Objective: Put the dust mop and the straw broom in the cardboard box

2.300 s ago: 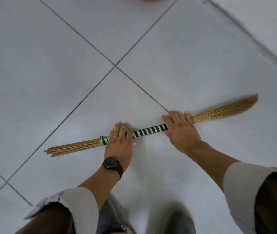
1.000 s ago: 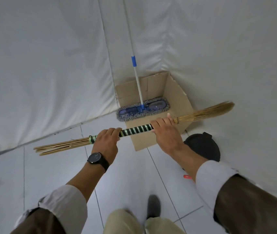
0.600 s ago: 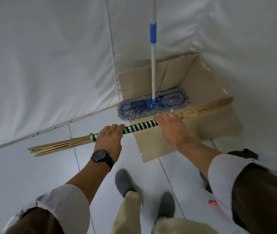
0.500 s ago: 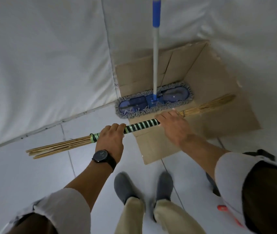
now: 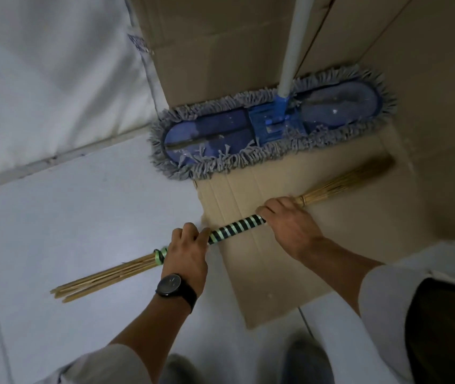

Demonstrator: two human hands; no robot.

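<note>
I hold the straw broom level with both hands by its green-and-black striped handle. My left hand, with a black watch on the wrist, grips the left end of the stripes. My right hand grips the right end. The bristle tip lies over the cardboard box, the stick ends hang over the floor at the left. The dust mop, blue with a grey fringe and a white pole, stands in the box, its left end past the box edge.
The box lies on its side with a flap spread on the grey tiled floor. A white sheet wall rises behind at the left. My shoes show at the bottom edge.
I lifted the broom off the floor and carried it to the box. In the last half second the view closed in on the box and the bristle end moved lower over the box flap.
</note>
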